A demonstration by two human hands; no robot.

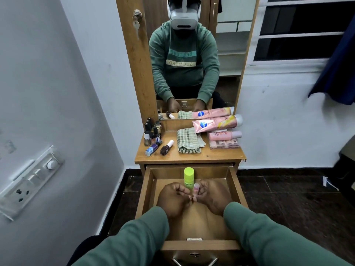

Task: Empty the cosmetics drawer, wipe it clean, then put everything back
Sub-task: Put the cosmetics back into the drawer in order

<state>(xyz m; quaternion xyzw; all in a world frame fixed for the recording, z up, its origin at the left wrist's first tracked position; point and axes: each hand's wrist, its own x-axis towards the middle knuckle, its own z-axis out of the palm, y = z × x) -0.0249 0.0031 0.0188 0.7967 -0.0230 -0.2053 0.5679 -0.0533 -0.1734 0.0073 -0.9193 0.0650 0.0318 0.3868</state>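
The wooden drawer [146, 191] is pulled out below the dresser top. Over its middle my left hand [173, 198] grips a lime-green bottle [188, 177] held upright. My right hand [212, 194] pinches a small pink tube [196, 189] right beside it. Both hands meet above the drawer floor. On the dresser top [211, 156] lie a folded checked cloth [188, 141], a large pink tube [217, 123], a smaller pink bottle [224, 135], a clear case of pink items [224, 144] and a cluster of nail polish bottles [152, 134].
A mirror [184, 54] stands at the back of the dresser. A wall with a switch panel [28, 181] is at the left, a window [299, 29] and dark cloth [338, 70] at the right. Dark floor tiles [288, 198] flank the drawer.
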